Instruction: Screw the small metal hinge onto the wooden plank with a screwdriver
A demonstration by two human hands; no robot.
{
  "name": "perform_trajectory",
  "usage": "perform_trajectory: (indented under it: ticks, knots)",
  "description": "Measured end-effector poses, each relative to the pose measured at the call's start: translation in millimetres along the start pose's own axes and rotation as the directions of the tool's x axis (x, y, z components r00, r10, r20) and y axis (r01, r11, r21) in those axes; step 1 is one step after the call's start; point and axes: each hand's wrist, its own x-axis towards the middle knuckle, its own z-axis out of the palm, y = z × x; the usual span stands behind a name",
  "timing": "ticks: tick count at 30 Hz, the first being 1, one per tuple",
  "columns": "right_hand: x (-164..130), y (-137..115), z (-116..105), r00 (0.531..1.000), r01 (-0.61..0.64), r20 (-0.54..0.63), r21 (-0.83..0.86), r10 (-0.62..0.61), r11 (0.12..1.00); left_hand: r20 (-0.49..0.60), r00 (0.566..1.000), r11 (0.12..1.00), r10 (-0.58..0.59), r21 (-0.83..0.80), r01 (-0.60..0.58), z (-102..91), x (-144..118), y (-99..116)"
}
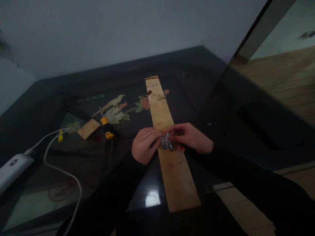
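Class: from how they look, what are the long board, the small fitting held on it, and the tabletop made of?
Long board: pale bare wood, matt, faint grain.
Small fitting: silvery metal, it glints; likely steel or zinc.
Tabletop: dark and glossy, mirrors light; probably glass or lacquer.

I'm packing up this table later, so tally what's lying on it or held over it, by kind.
Wooden pieces: 2, the long plank and a small wood piece
Screwdrivers: 1, yellow-and-black
Metal fittings: 1, a small metal latch held on the plank by left hand and right hand
White power strips: 1
Small yellow items: 1
Total: 6
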Motion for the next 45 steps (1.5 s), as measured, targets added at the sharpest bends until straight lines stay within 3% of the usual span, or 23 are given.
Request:
perform_trajectory:
  ticks: [14, 29, 45]
  knots:
    - [0.8, 0.9, 1.3, 1.0, 0.023, 0.02, -0.057, -0.022, 0.998, -0.033, 0.983, 0.972, 0.178, 0.162, -0.171, -0.8, -0.6, 5.1]
    - [0.0, -7.7, 8.8, 0.999, -0.016, -0.036, -0.051, 0.014, 0.999, -0.058, 0.989, 0.967, 0.139, 0.225, -0.122, -0.7, -2.2, 9.7]
    - [0.2, -6.8, 10.6, 0.999, 0.01, -0.03, -0.01, -0.01, 1.0, -0.047, 0.995, 0.989, 0.092, 0.124, -0.085, -4.5, -0.5, 17.8]
